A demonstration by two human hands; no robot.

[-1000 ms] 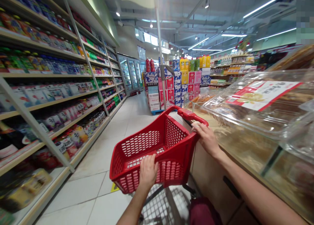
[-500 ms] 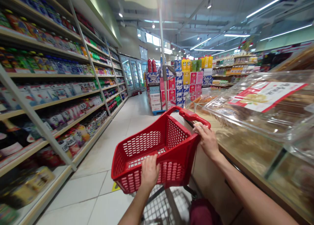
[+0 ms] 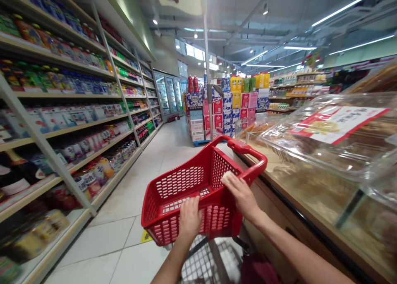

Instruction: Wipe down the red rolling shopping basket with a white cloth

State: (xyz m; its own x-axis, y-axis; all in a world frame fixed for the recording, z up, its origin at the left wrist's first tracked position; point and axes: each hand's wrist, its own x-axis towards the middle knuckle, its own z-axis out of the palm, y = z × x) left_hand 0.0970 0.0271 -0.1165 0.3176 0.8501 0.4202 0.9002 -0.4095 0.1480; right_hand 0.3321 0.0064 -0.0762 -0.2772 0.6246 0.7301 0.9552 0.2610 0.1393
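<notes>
A red plastic shopping cart [image 3: 173, 178] stands in front of me, its upper basket bare inside and its sides full of small holes. My left hand [image 3: 190, 218] is hooked over the near rim, fingers wrapped inward. A small crumpled white wipe [image 3: 228, 176] lies under the fingers of my right hand [image 3: 242, 195], which presses it on the near side rim, close to the handle end. The red handle [image 3: 248, 149] rises just beyond that hand. My right palm is hidden from view.
Shelves of bottles and packets [image 3: 71, 106] line the left side. Clear plastic food boxes [image 3: 328, 131] sit on a counter [image 3: 279, 184] close on the right. Stacked drink cartons [image 3: 217, 110] and a pole [image 3: 207, 48] stand ahead, with glass-door fridges [image 3: 169, 91] beyond.
My right hand has slid with the white wipe from the handle's right end down and left onto the side rim. My left hand and the cart stay nearly the same.
</notes>
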